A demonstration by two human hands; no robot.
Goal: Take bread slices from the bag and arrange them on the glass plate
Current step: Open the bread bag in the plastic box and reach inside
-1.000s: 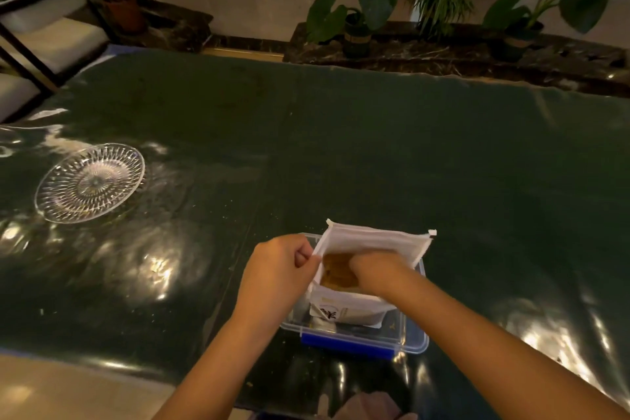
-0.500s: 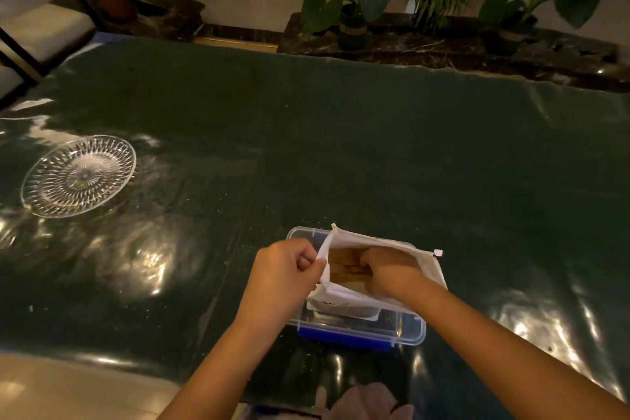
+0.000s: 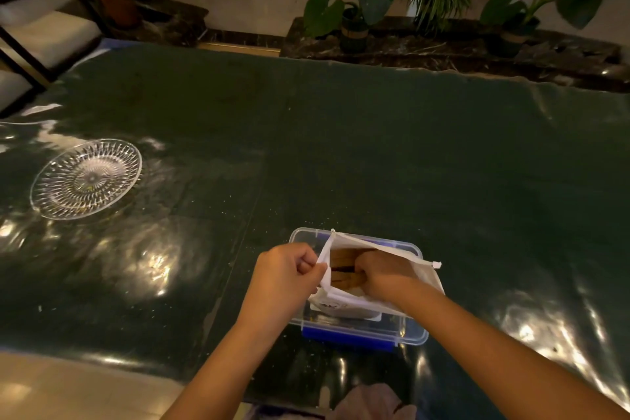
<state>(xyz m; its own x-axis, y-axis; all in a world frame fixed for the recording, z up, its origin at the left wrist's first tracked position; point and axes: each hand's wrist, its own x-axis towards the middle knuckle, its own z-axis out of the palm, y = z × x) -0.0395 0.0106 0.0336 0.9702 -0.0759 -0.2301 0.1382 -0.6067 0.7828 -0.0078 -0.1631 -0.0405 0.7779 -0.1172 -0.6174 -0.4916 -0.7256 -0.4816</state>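
Dark green table [image 3: 375,147]; glass plate [image 3: 86,178] empty far left. Bag [image 3: 344,300] mouth pinched by left hand [image 3: 286,269]; right hand [image 3: 381,274] now pushed deeper, fingers closed around bread slices [image 3: 344,266]. Extraction judged imminent.

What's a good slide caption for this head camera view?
Left hand holds the bread bag open while the right hand reaches inside; glass plate sits bare.

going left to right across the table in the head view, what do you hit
glass plate → left hand, pinching the bag's edge → bread slices inside the open bag → right hand, reaching into the bag → zip slider at the bag's right corner
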